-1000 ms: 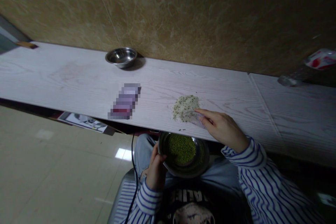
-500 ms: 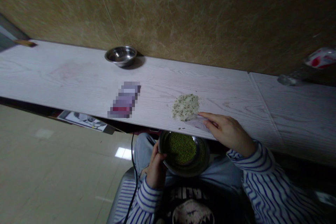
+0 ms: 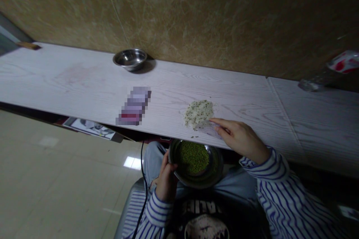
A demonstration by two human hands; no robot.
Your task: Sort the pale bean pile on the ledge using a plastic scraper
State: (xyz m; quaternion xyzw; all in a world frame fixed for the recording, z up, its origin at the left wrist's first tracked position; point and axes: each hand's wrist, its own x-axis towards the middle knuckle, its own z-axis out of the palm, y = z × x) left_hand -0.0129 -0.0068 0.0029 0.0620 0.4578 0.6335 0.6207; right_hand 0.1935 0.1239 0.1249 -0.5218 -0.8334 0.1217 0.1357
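A long, pale, wood-grained surface (image 3: pixel 246 93) is stretching before me. Near its back edge a metal bowl (image 3: pixel 130 59) is sitting; closer to the front, a pixelated flat object (image 3: pixel 134 105) and a whitish, green-speckled heap (image 3: pixel 199 112) are lying. At right, a labelled bottle (image 3: pixel 342 63) is resting.

The left hand (image 3: pixel 167 179) grips a bowl (image 3: pixel 216 164) of beans (image 3: pixel 193 157).

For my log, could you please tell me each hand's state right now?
Left hand: closed, holding a round, silvery metal bowl by the rim.
Right hand: closed, holding a clear, thin plastic piece.
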